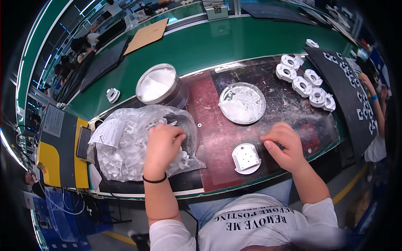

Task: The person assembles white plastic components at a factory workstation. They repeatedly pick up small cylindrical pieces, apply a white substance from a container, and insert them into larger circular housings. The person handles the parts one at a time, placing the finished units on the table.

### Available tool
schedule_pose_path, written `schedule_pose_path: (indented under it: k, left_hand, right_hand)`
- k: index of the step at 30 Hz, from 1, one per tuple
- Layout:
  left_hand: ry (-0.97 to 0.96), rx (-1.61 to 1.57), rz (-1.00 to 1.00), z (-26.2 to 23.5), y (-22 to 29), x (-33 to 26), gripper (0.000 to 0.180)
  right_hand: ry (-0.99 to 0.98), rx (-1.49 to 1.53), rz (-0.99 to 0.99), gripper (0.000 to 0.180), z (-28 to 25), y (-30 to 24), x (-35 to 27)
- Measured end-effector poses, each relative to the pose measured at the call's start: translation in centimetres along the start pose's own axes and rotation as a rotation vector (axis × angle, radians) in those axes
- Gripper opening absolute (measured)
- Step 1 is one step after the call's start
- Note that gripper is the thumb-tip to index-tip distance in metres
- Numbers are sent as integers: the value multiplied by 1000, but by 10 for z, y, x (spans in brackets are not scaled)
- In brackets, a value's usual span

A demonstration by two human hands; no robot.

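Note:
My left hand (164, 144) is over the mouth of a clear plastic bag (138, 125) full of small white and grey parts. Its fingers are curled together, and I cannot make out what is in them. Right of the middle, my right hand (285, 144) hovers with thumb and fingertips drawn together; anything between them is too small to see. Between the hands, closer to the table's front edge, lies a white plastic housing (246, 158) with a flat face and small holes. Beyond it sits a round metal dish (260, 109) with crumpled clear plastic inside.
A round metal tin (179, 95) with white contents stands behind the bag. Several white ring-shaped housings (302, 86) cluster at the back right, beside a black board (335, 73) bearing more parts. A small white ring (199, 125) lies mid-table. A phone (83, 142) leans at the left.

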State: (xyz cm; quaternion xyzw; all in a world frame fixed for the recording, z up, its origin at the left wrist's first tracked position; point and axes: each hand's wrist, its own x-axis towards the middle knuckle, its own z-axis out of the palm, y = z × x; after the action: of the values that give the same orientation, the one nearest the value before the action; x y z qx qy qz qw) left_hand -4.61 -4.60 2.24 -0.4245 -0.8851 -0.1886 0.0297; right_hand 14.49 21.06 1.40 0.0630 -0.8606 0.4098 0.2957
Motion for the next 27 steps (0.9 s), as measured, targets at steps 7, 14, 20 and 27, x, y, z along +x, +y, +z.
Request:
schedule_pose_path:
  k: [7, 14, 20, 27]
  left_hand:
    - [-158, -893, 328, 7, 43, 2, 9]
    - [-351, -1196, 407, 43, 59, -3, 14]
    - [-149, -1242, 115, 56, 64, -8, 29]
    - [-178, -1218, 18, 58, 63, -6, 27]
  right_hand:
    - [-68, -104, -207, 22, 19, -16, 15]
    - [-236, 21, -248, 18, 21, -10, 7]
    - [-88, -270, -58, 14, 2, 14, 11]
    - [53, -636, -21, 10, -5, 60, 20]
